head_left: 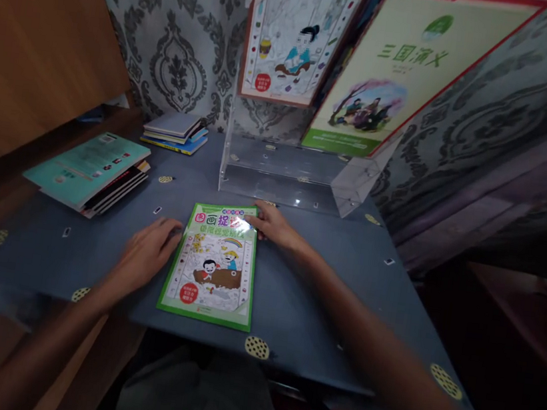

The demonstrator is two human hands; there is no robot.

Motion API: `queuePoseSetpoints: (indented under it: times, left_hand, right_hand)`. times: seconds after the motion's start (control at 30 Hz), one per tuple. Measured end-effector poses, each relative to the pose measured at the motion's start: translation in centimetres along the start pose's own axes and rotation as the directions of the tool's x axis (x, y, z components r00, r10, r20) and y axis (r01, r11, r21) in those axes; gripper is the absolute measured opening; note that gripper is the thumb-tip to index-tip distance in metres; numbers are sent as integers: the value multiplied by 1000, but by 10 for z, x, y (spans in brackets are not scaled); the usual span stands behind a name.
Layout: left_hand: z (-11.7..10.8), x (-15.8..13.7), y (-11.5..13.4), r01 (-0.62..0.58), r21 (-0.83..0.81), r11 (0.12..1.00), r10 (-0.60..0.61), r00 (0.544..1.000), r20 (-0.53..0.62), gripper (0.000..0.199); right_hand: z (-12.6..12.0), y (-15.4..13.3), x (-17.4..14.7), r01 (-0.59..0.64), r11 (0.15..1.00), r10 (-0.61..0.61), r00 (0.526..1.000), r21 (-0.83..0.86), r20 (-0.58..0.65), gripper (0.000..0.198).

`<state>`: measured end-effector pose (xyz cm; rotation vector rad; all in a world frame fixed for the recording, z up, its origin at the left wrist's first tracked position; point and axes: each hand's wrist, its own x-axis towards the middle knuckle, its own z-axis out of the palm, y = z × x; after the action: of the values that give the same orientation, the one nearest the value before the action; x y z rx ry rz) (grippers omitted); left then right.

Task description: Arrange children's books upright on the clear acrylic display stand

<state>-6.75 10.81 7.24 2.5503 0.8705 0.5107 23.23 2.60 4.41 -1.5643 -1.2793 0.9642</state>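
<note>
A green-bordered picture book (215,264) lies face up on the table in front of me. Its cover has Chinese characters and a drawing of two cartoon figures with a rainbow. My left hand (151,249) is closed at the book's upper left edge, its thumb and curled fingers against that side. At the upper right corner, my right hand (275,224) grips the edge, with fingertips reaching over the cover. Glare hides part of the title near those fingertips.
A clear acrylic stand (281,182) at the back holds a brown-bordered book (294,46) and a red-edged book (387,65). To the left are a teal-covered book stack (92,164) and a smaller stack (176,130). A dark blue cloth (321,305) covers the table; patterned wallpaper stands behind.
</note>
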Motion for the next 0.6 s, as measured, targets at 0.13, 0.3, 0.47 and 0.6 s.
queuePoseSetpoints:
  times: [0.13,0.3,0.47,0.6]
  left_hand:
    - [15,35,-9,-113,-3,994,113,992,-48,32]
    - [41,56,-28,-82,-38,996,81,996,-32,55]
    - [46,51,-37,-118,-74,990,113,991,-78,69]
    - [44,50,-38,-179,-53,982,174,980,-94,79]
  right_hand:
    - [-6,-6,9,7,972,-10,1000,-235,-9,22]
    - [15,-14,3,7,697,-252,939,-717,-235,34]
    - [83,-37,5,367,569,-401,905,-736,141,35]
    - [112,-37,13,441,569,-389,888,-693,246,45]
